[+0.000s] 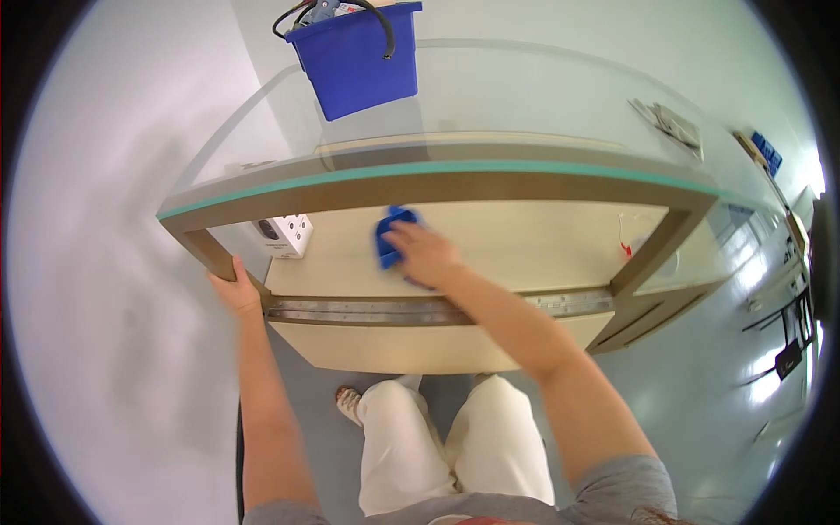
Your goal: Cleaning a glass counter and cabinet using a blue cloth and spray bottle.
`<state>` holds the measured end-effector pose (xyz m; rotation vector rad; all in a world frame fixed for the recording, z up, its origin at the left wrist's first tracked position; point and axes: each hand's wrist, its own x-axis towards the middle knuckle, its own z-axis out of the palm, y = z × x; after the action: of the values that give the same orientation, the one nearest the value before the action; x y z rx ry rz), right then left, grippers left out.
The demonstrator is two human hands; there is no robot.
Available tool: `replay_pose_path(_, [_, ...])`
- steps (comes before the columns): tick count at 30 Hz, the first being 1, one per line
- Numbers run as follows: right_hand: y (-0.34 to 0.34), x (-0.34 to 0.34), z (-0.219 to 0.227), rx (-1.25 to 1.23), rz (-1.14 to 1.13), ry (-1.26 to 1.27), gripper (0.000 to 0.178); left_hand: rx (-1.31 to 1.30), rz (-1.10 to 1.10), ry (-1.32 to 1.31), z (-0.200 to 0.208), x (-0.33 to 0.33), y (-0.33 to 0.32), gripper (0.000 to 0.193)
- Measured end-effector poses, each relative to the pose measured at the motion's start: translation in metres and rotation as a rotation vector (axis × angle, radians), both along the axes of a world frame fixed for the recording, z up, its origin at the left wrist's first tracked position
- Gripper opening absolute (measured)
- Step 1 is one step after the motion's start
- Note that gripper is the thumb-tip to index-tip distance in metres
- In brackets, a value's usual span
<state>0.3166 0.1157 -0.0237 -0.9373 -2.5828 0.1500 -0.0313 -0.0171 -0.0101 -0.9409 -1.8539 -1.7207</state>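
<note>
A blue cloth (386, 238) lies under my right hand (423, 254), which presses it against the pale shelf (516, 249) inside a glass-topped cabinet. The fingers over the cloth are slightly blurred by motion. At the cabinet's left side, my left hand (234, 287) is closed round the brown frame post (210, 254). Its thumb shows on the near face, while the other fingers are partly hidden. Between the post and the cloth, a white box (286, 234) with dark round prints sits on the shelf.
A blue bin (359, 66) with cables stands on the glass top (525, 105). Also there is a grey packet (674, 127) at the right. A flap (402, 343) hangs open from a metal hinge (367, 311). A white wall (114, 219) rises close on the left.
</note>
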Motion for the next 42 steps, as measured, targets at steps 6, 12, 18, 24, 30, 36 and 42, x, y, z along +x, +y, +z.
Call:
replay_pose_path(6, [0.013,0.188,0.0,0.001,-0.81,-0.027,0.052,-0.063,-0.029,0.008,0.007,0.003,-0.007,0.054])
replay_pose_path(12, [0.002,0.236,-0.006,0.022,-1.031,-0.052,0.051,-0.416,-0.296,-0.076,0.018,0.0,-0.042,0.056])
replay_pose_path(18, [0.003,0.23,-0.005,0.034,-1.086,-0.034,0.053,-0.21,-0.169,0.56,0.07,0.076,-0.108,0.054])
replay_pose_path(24, [0.004,0.231,-0.011,0.073,-1.092,0.029,0.052,-0.187,-0.405,1.184,0.165,0.164,-0.067,0.041])
replay_pose_path(30, [0.006,0.228,-0.013,0.079,-1.092,0.05,0.053,-0.296,-0.489,1.141,0.215,0.244,0.013,0.047])
replay_pose_path(36, [0.001,0.229,-0.001,0.01,-1.092,0.009,0.052,-0.886,-0.506,1.03,0.253,0.299,0.03,0.064])
replay_pose_path(42, [0.005,0.227,-0.01,0.075,-1.085,0.019,0.051,-0.91,-0.861,0.786,0.248,0.282,0.051,0.074])
